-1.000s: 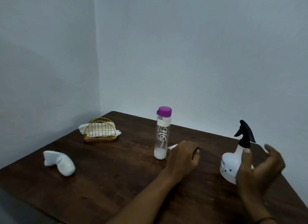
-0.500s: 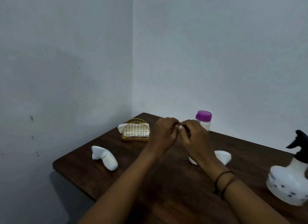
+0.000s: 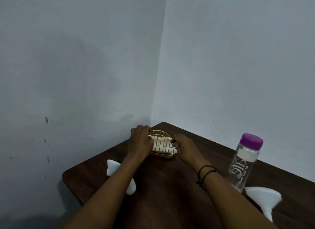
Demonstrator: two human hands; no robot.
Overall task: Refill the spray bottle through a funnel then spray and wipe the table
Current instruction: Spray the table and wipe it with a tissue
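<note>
A gold wire napkin holder (image 3: 163, 154) with white napkins (image 3: 161, 144) stands at the table's far corner. My left hand (image 3: 140, 141) grips the holder's left end, fingers curled at the napkin's corner. My right hand (image 3: 183, 147) pinches the napkins' right edge. A clear bottle with a purple cap (image 3: 244, 162) stands at the right. A white funnel (image 3: 263, 199) lies on its side in front of it. The spray bottle is out of view.
A white curved object (image 3: 113, 167) lies on the dark wooden table (image 3: 163, 194) under my left forearm, near the left edge. Grey walls meet in a corner right behind the holder.
Both hands have moved from the table's middle out to the napkin holder in the corner. The view has swung left, so the spray bottle has left the frame.
</note>
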